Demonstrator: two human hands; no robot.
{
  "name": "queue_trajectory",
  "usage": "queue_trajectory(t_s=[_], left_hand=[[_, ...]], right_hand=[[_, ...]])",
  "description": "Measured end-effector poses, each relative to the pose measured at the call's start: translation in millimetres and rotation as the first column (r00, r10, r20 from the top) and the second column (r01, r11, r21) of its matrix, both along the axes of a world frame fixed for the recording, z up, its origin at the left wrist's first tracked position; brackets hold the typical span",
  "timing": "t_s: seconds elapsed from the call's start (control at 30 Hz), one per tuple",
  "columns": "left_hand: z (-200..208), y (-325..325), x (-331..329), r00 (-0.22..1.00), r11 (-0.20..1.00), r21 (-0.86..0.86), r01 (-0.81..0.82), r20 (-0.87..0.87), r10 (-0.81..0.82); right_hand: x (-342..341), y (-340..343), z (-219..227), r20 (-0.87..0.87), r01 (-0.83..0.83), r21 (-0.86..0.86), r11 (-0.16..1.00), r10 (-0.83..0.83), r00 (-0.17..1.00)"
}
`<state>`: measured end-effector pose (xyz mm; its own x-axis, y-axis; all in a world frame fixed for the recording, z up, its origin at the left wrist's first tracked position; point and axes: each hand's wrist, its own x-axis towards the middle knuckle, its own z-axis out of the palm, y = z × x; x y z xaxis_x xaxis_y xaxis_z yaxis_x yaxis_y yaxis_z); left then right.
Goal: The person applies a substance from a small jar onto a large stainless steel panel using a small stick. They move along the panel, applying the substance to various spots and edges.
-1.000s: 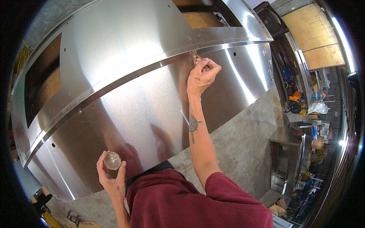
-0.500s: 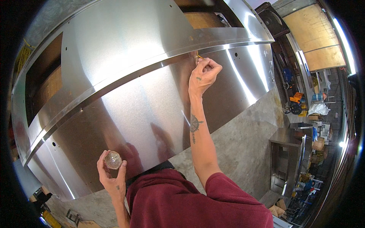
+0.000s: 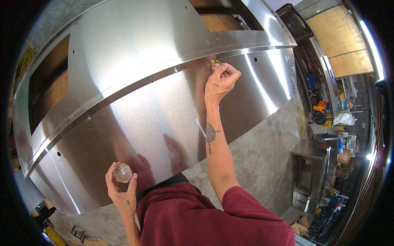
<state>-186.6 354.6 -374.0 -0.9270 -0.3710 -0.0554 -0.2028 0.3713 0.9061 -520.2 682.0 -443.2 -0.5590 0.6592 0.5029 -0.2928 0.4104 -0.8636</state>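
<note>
Steel panel: right hand pinches a thin, half-hidden yellow tool; left hand grips a small jar.

I see a big steel panel filling most of the view, w/ a raised fold running across it from lower left to upper right. My right hand is pressed up against that fold near the panel's upper right part, pinching a thin yellow stick; almost no room betw. fingers and fold there. My left hand, closed around a small clear jar, sits at the panel's lower edge. Between both hands the lower face is flat and open, a hand can slide freely. Right of the panel the concrete floor is free until a steel cabinet, approx. well apart.
</note>
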Motion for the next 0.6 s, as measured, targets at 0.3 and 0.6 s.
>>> queue_trajectory(t_s=[0.3,0.6], left_hand=[[0,-1,3,1.000,1.000,0.005,0.010,-0.005,-0.010],[3,-2,13,0.999,0.999,0.039,0.012,-0.042,-0.010]], right_hand=[[4,-2,5,0.050,0.024,0.073,0.997,-0.028,0.998],[22,-6,10,-0.060,0.049,-0.021,0.999,-0.050,0.997]])
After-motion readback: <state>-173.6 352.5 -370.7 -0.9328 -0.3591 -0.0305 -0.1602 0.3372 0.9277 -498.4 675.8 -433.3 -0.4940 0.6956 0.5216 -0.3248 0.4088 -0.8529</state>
